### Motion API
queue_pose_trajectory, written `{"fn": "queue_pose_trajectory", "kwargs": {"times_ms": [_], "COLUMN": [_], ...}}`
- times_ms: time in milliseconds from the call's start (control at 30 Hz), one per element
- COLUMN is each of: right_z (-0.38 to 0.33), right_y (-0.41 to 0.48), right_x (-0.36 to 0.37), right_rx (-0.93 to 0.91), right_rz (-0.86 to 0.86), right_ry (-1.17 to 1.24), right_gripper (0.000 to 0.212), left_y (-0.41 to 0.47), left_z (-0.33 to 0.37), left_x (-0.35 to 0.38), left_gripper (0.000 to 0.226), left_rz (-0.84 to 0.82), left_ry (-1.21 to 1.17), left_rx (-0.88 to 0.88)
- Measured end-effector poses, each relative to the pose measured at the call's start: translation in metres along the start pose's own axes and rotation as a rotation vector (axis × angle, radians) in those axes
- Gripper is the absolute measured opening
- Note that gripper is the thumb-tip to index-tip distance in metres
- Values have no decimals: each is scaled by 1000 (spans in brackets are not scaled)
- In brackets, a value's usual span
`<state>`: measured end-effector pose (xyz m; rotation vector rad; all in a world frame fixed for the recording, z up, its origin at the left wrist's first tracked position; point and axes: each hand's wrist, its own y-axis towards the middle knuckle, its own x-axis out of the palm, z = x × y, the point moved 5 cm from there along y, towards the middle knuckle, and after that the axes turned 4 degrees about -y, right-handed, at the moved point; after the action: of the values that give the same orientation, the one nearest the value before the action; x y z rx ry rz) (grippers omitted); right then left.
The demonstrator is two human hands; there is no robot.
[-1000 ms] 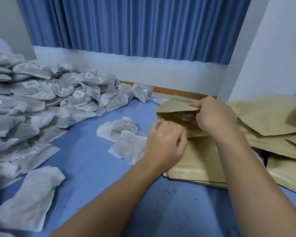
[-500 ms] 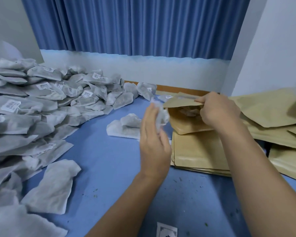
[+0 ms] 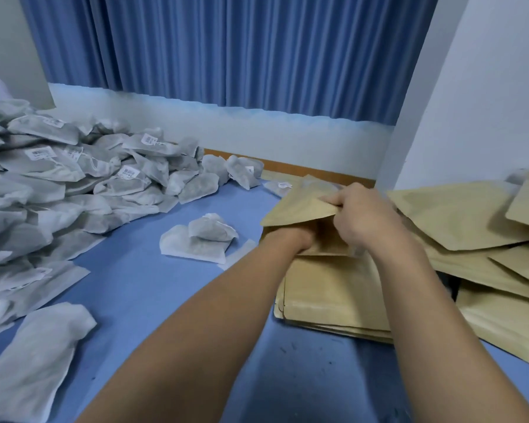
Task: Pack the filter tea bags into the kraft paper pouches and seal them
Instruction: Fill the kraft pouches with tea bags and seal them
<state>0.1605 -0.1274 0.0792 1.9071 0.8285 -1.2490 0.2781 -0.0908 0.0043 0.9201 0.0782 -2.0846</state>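
Note:
My right hand point(image 3: 361, 218) pinches the upper lip of an open kraft paper pouch point(image 3: 297, 206) and holds its mouth wide. My left hand point(image 3: 292, 237) is pushed into that mouth up to the wrist; its fingers and whatever they hold are hidden inside. The pouch lies on top of a stack of flat kraft pouches point(image 3: 333, 294). Two loose white filter tea bags point(image 3: 202, 242) lie on the blue table just left of the pouch.
A large heap of filter tea bags point(image 3: 74, 184) fills the left side, with one bag point(image 3: 34, 361) near the front left. More kraft pouches point(image 3: 458, 215) are piled at the right against a white wall. A blue curtain hangs behind the blue table point(image 3: 153, 300).
My left hand picked a tea bag off the table, lifted it toward the pouch mouth, and has gone inside the pouch. My right hand has kept hold of the pouch's lip.

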Motion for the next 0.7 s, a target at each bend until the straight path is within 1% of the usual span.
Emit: {"fn": "queue_pose_trajectory", "kwargs": {"times_ms": [67, 100, 133, 167, 200, 233, 267, 300, 333, 367, 400, 433, 467, 500, 533, 567, 600, 667, 700], "right_z": [-1, -2, -2, -1, -3, -4, -6, -8, -10, -11, -12, -12, -12, -11, -10, -9, -9, -10, -10], "right_y": [-1, -1, 0, 1, 1, 1, -1, -2, -3, -5, -6, -7, -7, -7, -8, -8, -9, -11, -11], "right_x": [6, 7, 7, 7, 6, 6, 6, 4, 2, 1, -1, -1, -2, -3, -4, -5, -6, -7, -8], "right_rx": [-7, 6, 18, 29, 36, 40, 42, 43, 48, 57, 64, 68, 73, 81, 90, 98, 102, 107, 110], "right_rz": [-13, -8, -3, -2, -5, -11, -9, 6, 18, 20, 13, 1, -3, 1, 11, 21, 24, 14, 9], "right_ry": [-58, -69, -77, -86, -93, -99, -110, -122, -125, -119, -113, -112, -111, -104, -95, -87, -81, -69, -63], "right_gripper": [51, 50, 51, 51, 51, 49, 46, 43, 40, 38, 39, 40, 42, 44, 47, 49, 50, 52, 53], "left_y": [-19, -28, -39, -53, -65, -83, -102, -120, -135, -148, -156, -159, -160, -160, -160, -158, -158, -158, -159], "left_z": [1, 1, 1, 0, -2, -3, 0, 6, 9, 12, 10, 3, -7, -20, -31, -38, -40, -37, -35], "left_x": [14, 15, 13, 11, 8, 2, -6, -16, -26, -35, -43, -48, -49, -45, -40, -37, -38, -45, -50], "left_gripper": [13, 14, 18, 26, 30, 31, 28, 24, 21, 19, 17, 13, 11, 19, 29, 34, 33, 28, 28], "left_rz": [-66, -53, -38, -60, -57, -44, 12, 128, 278, 420, 541, 579, 529, 428, 317, 238, 198, 234, 286], "left_ry": [49, 41, 12, 46, 145, 171, 167, 131, 158, 202, 238, 246, 239, 266, 337, 398, 436, 415, 340], "left_rx": [148, 197, 222, 233, 219, 196, 231, 319, 397, 419, 378, 248, 67, -111, -226, -262, -262, -219, -199]}}
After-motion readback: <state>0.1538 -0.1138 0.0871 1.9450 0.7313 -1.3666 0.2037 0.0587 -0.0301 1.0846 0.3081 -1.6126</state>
